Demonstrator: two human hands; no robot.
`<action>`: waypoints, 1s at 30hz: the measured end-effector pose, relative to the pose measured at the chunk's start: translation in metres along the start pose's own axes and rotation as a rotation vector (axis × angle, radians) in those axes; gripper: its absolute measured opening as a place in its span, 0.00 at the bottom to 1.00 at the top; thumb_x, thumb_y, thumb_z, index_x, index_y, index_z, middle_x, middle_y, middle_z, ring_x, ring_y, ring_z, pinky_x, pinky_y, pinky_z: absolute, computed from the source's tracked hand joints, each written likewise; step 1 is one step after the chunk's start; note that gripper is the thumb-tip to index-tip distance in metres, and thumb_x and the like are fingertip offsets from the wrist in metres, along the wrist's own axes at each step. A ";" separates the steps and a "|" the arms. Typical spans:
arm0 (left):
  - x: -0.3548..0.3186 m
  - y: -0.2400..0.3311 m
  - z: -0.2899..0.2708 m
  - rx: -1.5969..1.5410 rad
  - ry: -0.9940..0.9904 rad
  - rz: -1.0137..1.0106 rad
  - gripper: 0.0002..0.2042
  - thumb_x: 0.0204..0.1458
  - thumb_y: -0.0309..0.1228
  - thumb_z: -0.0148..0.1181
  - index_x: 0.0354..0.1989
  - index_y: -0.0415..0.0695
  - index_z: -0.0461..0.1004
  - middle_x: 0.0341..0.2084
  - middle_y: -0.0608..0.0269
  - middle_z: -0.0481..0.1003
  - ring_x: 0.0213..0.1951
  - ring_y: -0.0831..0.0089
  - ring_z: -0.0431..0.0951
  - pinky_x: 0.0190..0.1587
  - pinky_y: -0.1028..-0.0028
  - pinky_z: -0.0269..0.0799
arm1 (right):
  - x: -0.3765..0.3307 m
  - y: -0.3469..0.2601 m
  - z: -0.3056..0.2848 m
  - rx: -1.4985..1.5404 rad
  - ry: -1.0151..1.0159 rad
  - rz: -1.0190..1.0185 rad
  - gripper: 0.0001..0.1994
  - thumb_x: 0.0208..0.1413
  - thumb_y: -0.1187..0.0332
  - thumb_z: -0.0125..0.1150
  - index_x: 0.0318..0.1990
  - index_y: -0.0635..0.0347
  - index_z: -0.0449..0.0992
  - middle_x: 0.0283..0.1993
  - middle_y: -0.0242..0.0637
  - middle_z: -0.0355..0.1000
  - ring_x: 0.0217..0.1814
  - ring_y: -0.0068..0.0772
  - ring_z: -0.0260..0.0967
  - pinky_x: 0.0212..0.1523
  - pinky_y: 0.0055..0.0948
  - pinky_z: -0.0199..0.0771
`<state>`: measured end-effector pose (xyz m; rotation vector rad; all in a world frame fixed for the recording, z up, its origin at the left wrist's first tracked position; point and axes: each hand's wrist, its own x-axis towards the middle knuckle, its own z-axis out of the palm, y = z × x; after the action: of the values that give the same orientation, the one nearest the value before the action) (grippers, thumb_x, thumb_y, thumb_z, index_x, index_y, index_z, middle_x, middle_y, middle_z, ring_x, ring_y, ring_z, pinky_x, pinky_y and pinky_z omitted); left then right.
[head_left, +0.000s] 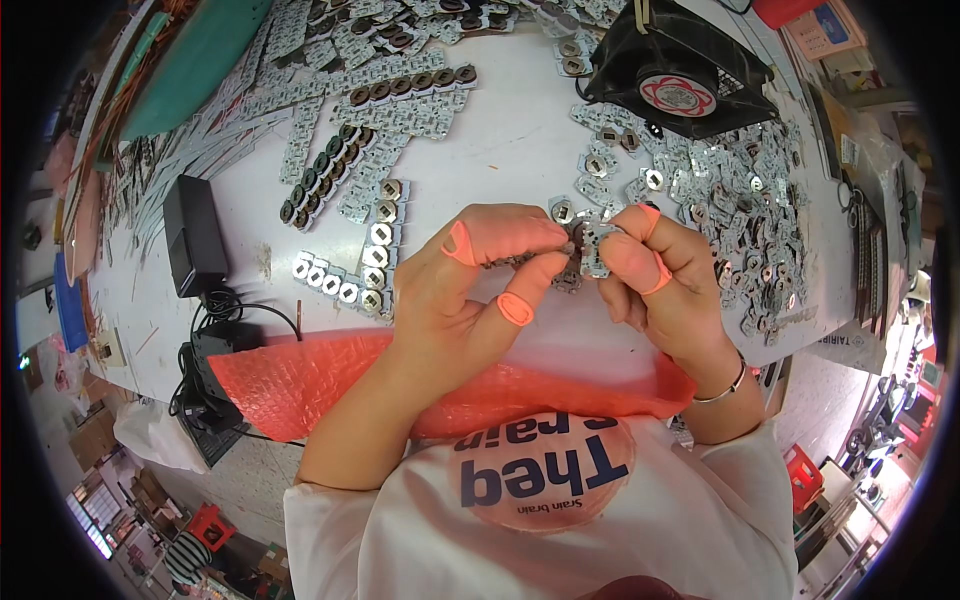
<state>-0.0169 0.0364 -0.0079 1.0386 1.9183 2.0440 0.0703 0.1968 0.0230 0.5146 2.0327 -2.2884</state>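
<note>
Both my hands meet over the white table, with orange finger cots on thumbs and forefingers. My right hand (660, 275) pinches a small pale circuit board (592, 255) between thumb and forefinger. Right beside it, my left hand (480, 270) is closed, thumb and forefinger together, on a strip of small circuit boards (573, 272) with dark round parts; the fingers cover most of it. Whether the two pieces are joined, I cannot tell. Left of my hands lie board strips with silvery round parts (376, 256). To the right spreads a heap of loose small boards (745, 220).
A black fan (680, 85) stands at the back right. Board panels with dark round parts (412, 88) cover the back left. A black box (195, 235) and cables (215, 310) sit at the left edge. Red bubble wrap (300, 385) lies along the front edge.
</note>
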 end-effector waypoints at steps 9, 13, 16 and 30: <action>-0.001 -0.003 -0.004 0.010 -0.150 0.000 0.12 0.47 0.12 0.57 0.40 0.34 0.70 0.37 0.53 0.73 0.40 0.67 0.75 0.42 0.73 0.73 | 0.002 0.002 -0.005 0.104 -0.003 0.074 0.12 0.60 0.62 0.55 0.31 0.62 0.72 0.16 0.29 0.67 0.10 0.14 0.57 0.11 0.15 0.55; -0.002 -0.002 -0.001 -0.025 -0.060 -0.042 0.11 0.47 0.13 0.58 0.40 0.35 0.71 0.37 0.54 0.73 0.40 0.68 0.75 0.43 0.74 0.72 | 0.001 0.002 -0.006 0.127 -0.038 0.064 0.12 0.60 0.63 0.54 0.32 0.64 0.72 0.16 0.30 0.67 0.10 0.15 0.58 0.11 0.16 0.56; -0.002 -0.003 -0.003 -0.009 -0.121 -0.004 0.11 0.47 0.13 0.58 0.40 0.35 0.70 0.38 0.53 0.73 0.40 0.68 0.74 0.44 0.74 0.72 | 0.003 0.003 -0.002 0.181 -0.004 0.070 0.11 0.59 0.64 0.54 0.32 0.65 0.72 0.16 0.31 0.68 0.11 0.16 0.60 0.11 0.16 0.58; 0.004 -0.003 -0.007 0.106 -0.259 -0.132 0.12 0.51 0.17 0.55 0.45 0.37 0.71 0.40 0.58 0.71 0.38 0.74 0.74 0.37 0.78 0.74 | 0.006 0.011 -0.023 -0.361 0.122 -0.260 0.07 0.53 0.71 0.61 0.33 0.66 0.79 0.20 0.31 0.70 0.18 0.16 0.63 0.18 0.18 0.60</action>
<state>-0.0247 0.0332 -0.0087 1.1054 1.9202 1.6635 0.0726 0.2183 0.0088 0.3929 2.6342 -1.9725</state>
